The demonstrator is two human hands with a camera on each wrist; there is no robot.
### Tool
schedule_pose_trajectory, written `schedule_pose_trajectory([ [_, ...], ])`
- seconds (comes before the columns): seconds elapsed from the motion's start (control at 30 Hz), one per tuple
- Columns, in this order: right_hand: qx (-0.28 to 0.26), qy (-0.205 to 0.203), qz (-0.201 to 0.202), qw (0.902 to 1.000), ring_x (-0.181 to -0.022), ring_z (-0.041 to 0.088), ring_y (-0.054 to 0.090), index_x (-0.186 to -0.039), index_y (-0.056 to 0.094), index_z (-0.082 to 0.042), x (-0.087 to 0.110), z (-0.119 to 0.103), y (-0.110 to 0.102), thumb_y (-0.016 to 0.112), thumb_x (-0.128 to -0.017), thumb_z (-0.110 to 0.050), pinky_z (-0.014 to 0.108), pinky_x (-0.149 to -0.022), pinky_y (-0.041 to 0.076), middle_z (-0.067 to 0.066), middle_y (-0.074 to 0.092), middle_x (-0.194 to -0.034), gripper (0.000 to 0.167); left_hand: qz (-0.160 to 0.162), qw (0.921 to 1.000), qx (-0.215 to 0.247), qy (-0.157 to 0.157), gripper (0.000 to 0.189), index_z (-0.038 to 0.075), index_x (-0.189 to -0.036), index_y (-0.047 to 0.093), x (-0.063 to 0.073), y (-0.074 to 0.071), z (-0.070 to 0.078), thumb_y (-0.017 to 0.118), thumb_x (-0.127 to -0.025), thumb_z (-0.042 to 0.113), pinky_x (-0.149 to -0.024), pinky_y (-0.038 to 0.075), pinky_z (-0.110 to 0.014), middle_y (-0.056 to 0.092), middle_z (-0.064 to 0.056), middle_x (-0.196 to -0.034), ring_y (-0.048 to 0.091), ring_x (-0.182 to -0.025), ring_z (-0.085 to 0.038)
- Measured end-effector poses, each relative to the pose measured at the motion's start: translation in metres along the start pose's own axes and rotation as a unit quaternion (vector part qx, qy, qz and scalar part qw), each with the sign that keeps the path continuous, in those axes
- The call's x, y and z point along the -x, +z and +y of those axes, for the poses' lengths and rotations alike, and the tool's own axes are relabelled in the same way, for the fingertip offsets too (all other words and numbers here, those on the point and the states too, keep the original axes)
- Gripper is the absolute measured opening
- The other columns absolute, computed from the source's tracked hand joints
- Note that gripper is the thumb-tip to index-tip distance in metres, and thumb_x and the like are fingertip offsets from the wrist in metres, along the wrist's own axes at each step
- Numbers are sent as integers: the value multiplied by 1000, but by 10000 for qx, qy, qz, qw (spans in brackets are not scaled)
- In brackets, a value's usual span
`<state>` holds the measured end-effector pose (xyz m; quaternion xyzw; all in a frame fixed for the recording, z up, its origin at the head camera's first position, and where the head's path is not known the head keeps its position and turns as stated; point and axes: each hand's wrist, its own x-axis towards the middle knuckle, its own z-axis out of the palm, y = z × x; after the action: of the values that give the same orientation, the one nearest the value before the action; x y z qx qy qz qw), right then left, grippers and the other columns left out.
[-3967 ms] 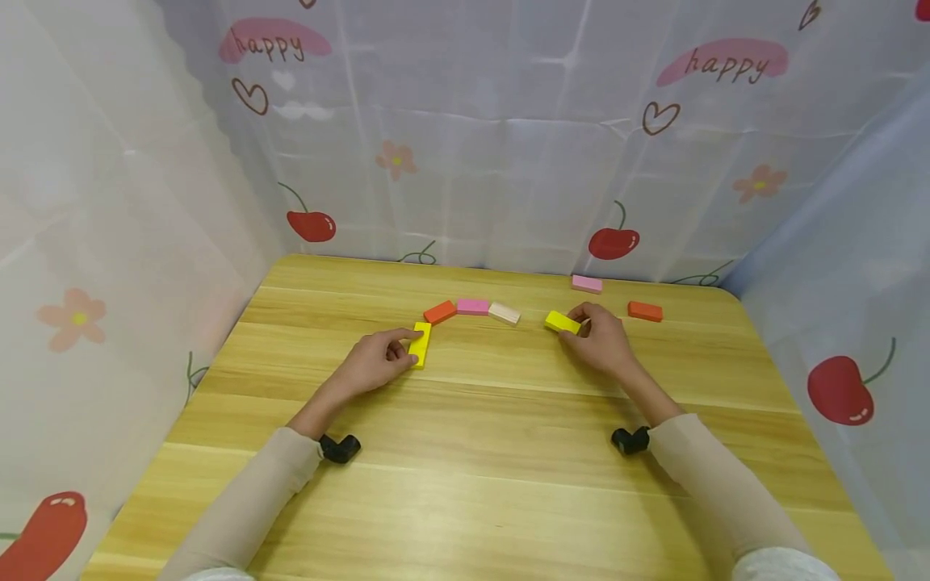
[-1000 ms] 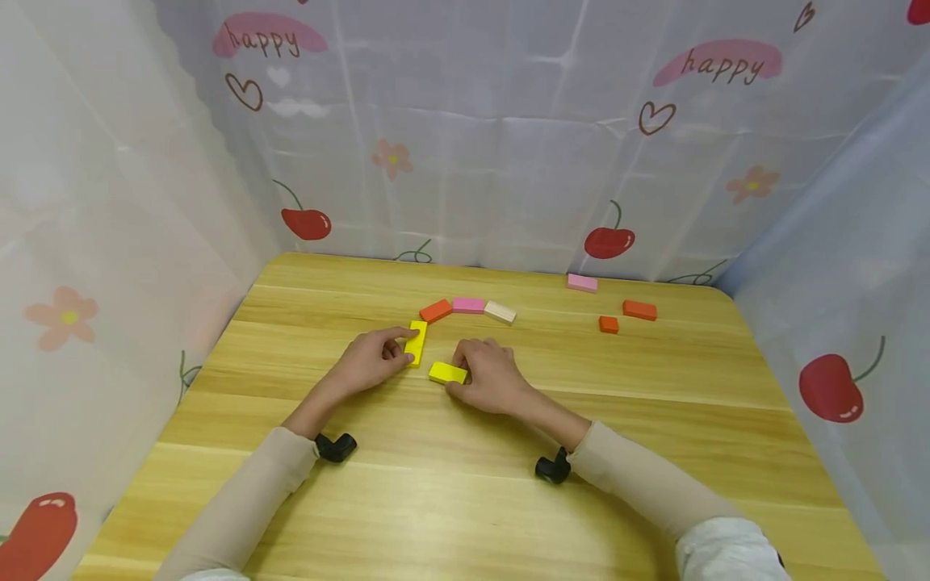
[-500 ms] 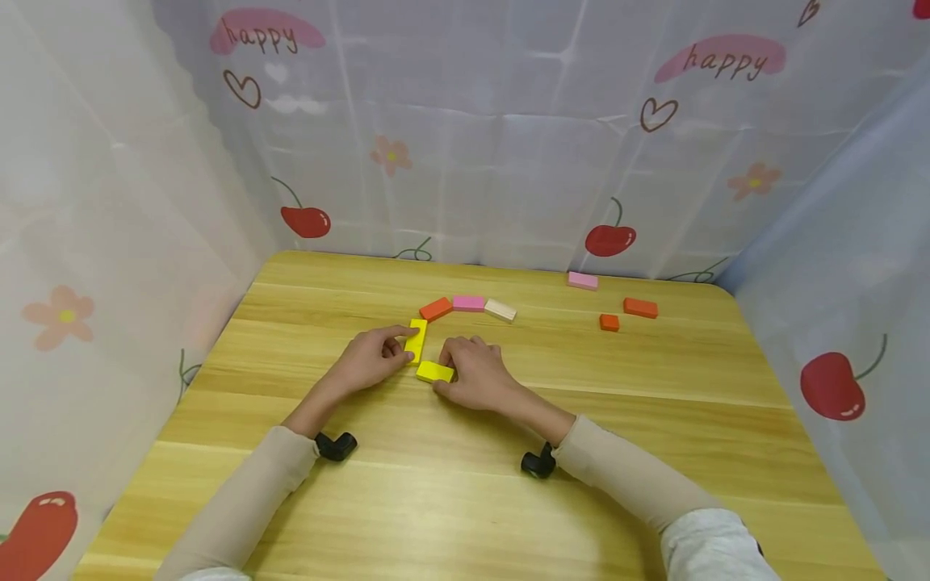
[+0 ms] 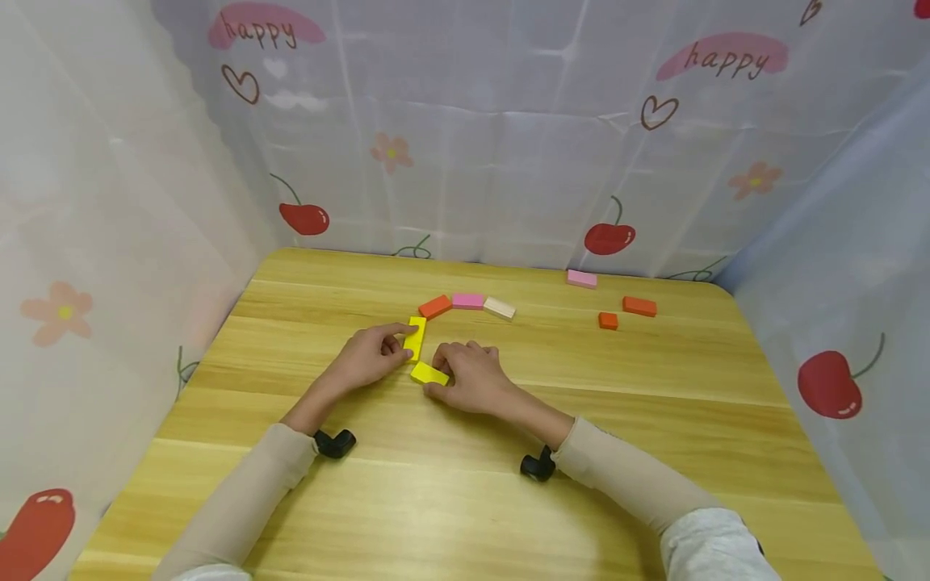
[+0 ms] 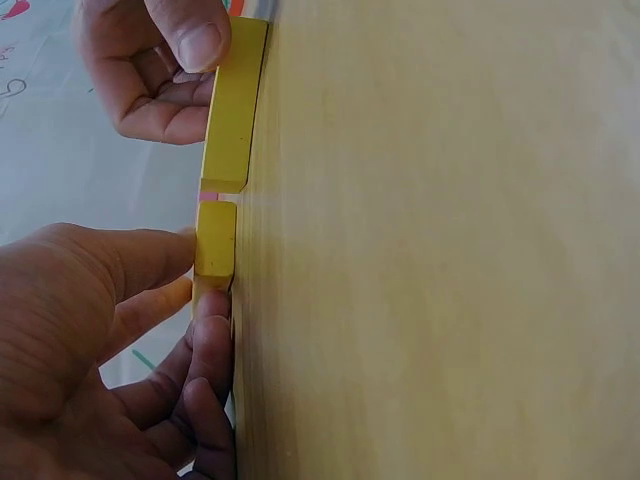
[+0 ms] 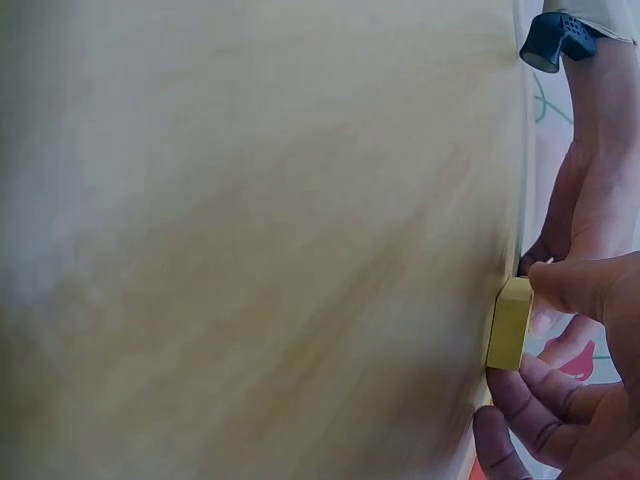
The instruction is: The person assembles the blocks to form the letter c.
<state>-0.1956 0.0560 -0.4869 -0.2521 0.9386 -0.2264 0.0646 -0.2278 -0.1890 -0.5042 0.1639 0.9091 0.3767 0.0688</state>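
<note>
Yellow fills both grips: the left grip point(image 4: 366, 355) pinches the far yellow block point(image 4: 415, 339) near its two ends, index finger and thumb parted only by it. Opposite, the right grip point(image 4: 475, 378) pinches the near yellow block point(image 4: 430, 374) at its right end, fingers closed to the block's width. That block slants across, left of the right grip, its other end just beside the near end of the far one; whether they touch, I cannot tell.

Beyond the left grip, an orange block point(image 4: 435, 307) sits at the far yellow block's top, then a pink block point(image 4: 467, 301) and a pale block point(image 4: 500, 308) carry the curve rightward, beyond the right grip. Well apart to the right of that grip, and farther off, lie a small orange piece point(image 4: 608, 321), a longer orange block point(image 4: 639, 306) and a light pink block point(image 4: 582, 279) on the desk point(image 4: 436, 516).
</note>
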Motion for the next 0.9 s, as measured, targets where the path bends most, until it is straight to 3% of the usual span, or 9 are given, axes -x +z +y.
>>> schedule_pose_trajectory([
  [0.9, 117, 0, 54, 9999, -82, 17, 53, -102, 66, -25, -7, -9, 8, 79, -93, -57, 49, -93, 36, -10, 58, -72, 35, -43, 10000, 48, 14, 46, 18, -148, 66, 0, -1, -2, 74, -103, 28, -65, 48, -27, 74, -1, -93, 60, -70, -14],
])
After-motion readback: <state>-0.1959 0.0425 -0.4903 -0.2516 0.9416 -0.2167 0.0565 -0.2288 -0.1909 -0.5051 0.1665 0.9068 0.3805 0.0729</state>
